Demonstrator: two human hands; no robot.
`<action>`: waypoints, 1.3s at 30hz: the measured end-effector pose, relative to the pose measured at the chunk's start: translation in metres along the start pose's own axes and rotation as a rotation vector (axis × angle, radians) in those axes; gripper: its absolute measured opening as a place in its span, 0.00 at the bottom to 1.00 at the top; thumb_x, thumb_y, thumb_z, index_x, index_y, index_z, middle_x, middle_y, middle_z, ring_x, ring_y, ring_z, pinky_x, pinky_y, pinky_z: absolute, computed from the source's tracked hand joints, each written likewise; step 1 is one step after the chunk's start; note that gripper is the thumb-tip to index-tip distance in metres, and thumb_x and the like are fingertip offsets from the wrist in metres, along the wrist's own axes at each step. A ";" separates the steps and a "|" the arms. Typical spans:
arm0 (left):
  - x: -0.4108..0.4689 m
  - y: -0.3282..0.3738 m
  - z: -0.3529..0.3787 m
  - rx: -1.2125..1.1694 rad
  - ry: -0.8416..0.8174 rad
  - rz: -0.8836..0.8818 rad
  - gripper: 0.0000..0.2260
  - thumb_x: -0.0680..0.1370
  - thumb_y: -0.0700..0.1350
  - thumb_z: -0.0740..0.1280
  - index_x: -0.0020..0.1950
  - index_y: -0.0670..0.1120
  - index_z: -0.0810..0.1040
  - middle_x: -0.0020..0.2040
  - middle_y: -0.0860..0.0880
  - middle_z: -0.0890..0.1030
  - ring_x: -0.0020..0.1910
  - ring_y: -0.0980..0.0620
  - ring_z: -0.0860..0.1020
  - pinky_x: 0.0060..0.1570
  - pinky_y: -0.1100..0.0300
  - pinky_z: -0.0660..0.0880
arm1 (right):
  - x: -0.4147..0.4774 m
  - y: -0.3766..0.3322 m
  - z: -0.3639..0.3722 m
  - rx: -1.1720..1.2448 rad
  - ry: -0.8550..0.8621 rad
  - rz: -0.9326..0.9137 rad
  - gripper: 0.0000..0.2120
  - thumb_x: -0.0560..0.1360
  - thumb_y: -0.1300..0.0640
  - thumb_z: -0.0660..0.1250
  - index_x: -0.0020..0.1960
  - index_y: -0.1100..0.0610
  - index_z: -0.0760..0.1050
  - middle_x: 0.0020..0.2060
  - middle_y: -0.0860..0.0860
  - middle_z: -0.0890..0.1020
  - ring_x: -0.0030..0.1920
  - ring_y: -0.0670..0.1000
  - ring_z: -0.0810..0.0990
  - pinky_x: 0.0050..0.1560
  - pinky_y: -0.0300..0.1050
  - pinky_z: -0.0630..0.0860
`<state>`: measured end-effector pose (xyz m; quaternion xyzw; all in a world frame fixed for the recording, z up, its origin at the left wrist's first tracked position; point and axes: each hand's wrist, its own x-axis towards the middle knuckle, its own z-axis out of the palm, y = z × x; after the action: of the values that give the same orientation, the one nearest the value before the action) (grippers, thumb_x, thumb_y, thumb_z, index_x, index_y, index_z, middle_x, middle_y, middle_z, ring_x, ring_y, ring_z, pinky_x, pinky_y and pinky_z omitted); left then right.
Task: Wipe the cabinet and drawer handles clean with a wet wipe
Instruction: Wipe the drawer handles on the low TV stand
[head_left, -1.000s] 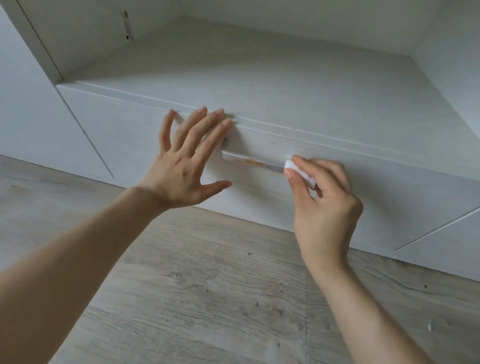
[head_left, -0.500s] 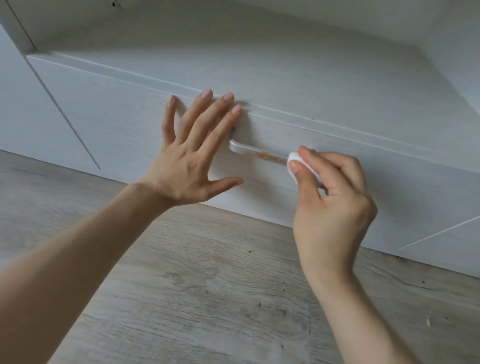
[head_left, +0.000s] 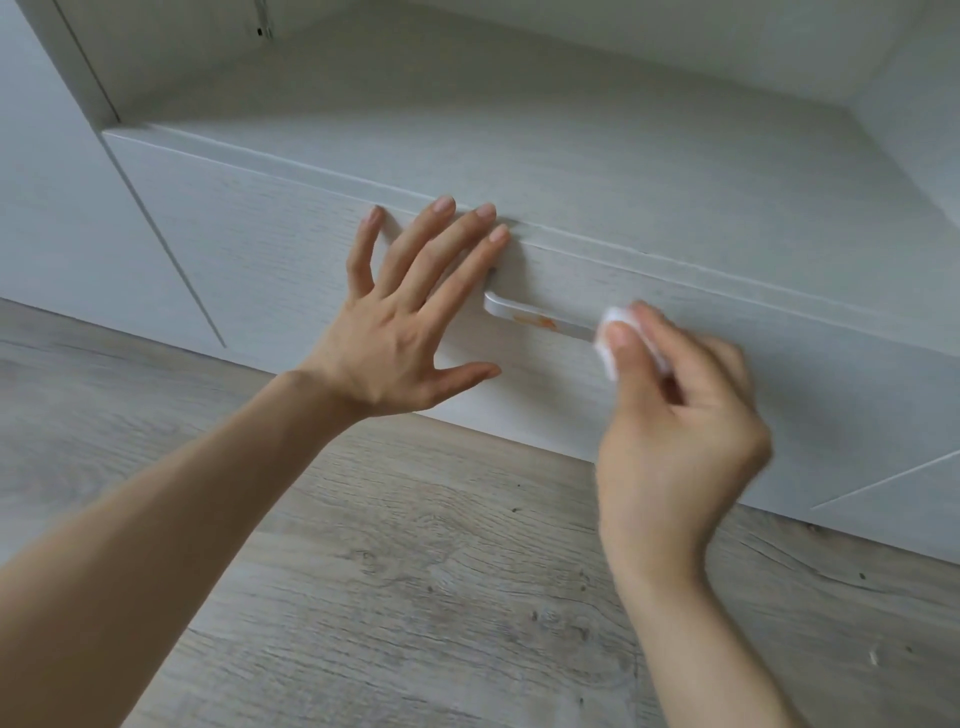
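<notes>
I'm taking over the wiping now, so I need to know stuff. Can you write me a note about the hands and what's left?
Left hand: flat, fingers straight, on the drawer front beside the left end of the handle.
Right hand: pinches the folded wet wipe at the handle's right end.
Done: nothing clearly; an orange stain shows mid-handle.
Left: wipe the stain off, then any other handles.

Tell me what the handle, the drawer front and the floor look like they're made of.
Handle: probably metal with a pale matte coating, judging by its thin smooth bar; plastic is possible. Drawer front: white wood-grain board, laminate or painted, shown by fine streaks. Floor: grey wood-look planks with knots; real wood or laminate is unclear.
</notes>
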<state>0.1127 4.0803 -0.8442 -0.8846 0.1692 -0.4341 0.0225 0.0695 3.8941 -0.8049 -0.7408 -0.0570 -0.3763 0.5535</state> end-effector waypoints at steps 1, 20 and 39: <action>0.000 -0.001 0.000 0.002 -0.001 0.002 0.39 0.74 0.67 0.59 0.76 0.42 0.57 0.75 0.44 0.61 0.75 0.44 0.55 0.71 0.42 0.44 | 0.001 0.005 -0.007 0.015 0.048 0.018 0.12 0.72 0.64 0.70 0.55 0.57 0.77 0.42 0.50 0.79 0.42 0.36 0.77 0.46 0.24 0.69; 0.001 0.005 0.008 -0.005 0.003 -0.041 0.41 0.73 0.68 0.58 0.76 0.41 0.56 0.75 0.44 0.57 0.75 0.43 0.52 0.72 0.44 0.37 | -0.012 0.031 0.007 0.080 0.056 -0.102 0.08 0.70 0.66 0.72 0.46 0.57 0.78 0.40 0.41 0.72 0.37 0.49 0.77 0.44 0.30 0.74; 0.001 0.004 0.005 -0.025 -0.013 -0.031 0.40 0.74 0.67 0.57 0.76 0.41 0.55 0.75 0.45 0.57 0.75 0.42 0.54 0.72 0.46 0.37 | -0.027 0.027 0.018 0.068 -0.010 -0.035 0.02 0.71 0.64 0.72 0.43 0.61 0.81 0.36 0.53 0.79 0.39 0.36 0.77 0.44 0.27 0.70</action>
<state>0.1159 4.0760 -0.8468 -0.8900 0.1609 -0.4266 0.0061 0.0724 3.9086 -0.8446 -0.7222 -0.0854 -0.3802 0.5715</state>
